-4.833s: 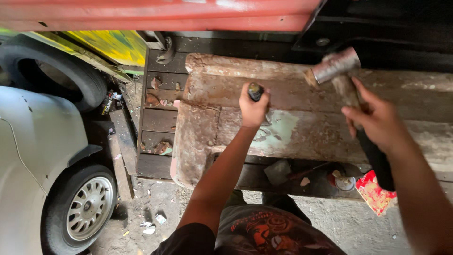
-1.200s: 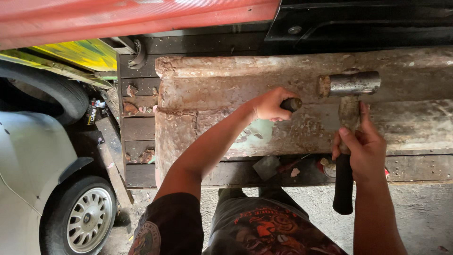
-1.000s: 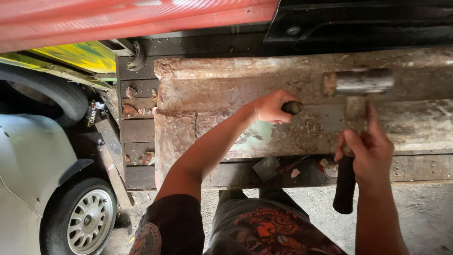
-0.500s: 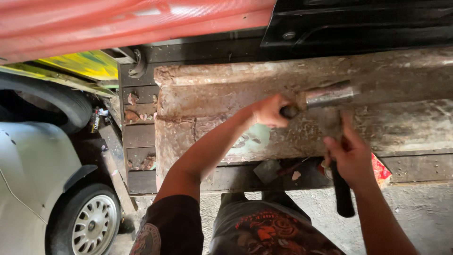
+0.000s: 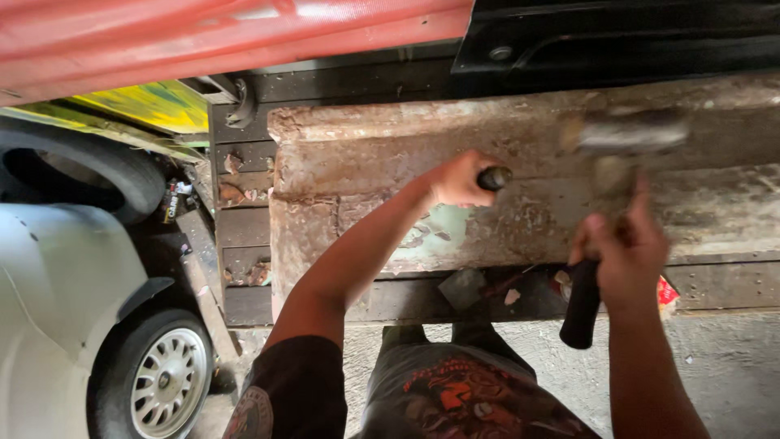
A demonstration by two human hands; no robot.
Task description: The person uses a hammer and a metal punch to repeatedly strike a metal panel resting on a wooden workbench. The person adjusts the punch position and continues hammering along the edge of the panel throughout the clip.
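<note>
Gripping hammer (image 5: 605,211), left hand (image 5: 459,179) fisted on chisel (image 5: 494,177)

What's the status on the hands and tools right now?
Left hand shut on chisel, tip against rusty metal panel. Right hand shut on hammer, head blurred above the panel. Nothing between hammer and chisel.

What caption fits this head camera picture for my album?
Left hand steadies a dark-tipped tool on a rusty metal panel; right hand grips a blurred hammer.
</note>
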